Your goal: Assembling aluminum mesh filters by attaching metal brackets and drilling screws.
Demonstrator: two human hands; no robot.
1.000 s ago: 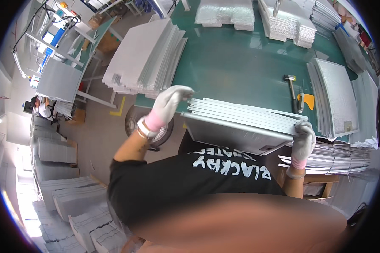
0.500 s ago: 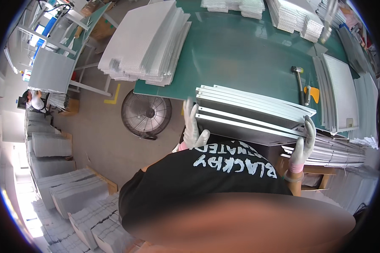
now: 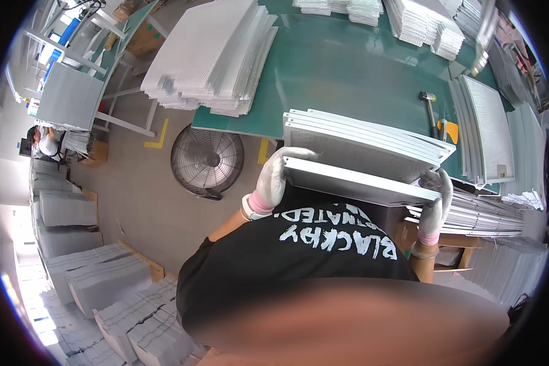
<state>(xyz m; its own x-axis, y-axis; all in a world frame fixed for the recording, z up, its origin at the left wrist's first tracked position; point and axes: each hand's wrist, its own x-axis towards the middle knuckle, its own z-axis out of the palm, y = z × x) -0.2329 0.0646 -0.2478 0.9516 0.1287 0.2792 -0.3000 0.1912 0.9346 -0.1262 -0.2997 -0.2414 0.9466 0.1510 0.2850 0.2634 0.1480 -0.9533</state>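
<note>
A framed mesh panel [image 3: 360, 179] with a white metal edge stands upright in front of my body, between my gloved hands. My left hand [image 3: 274, 178] is closed on its left end, fingers bent over the top edge. Gripping its right end is my right hand [image 3: 436, 198], its dark-stained fingertips behind the frame. Just beyond, several similar framed panels [image 3: 366, 135] lean together at the green table's near edge, with a gap between them and the panel I hold.
A hammer [image 3: 430, 116] and an orange-handled tool [image 3: 448, 131] lie on the green table [image 3: 348, 73]. White mesh sheets [image 3: 201, 55] are piled at its left, finished-looking panels [image 3: 488, 131] at its right. A floor fan [image 3: 207, 160] stands left. Another person [image 3: 46, 143] is far left.
Both hands went from lying flat against the panel ends to gripping the nearest panel. The other panels now stand closed together, away from it.
</note>
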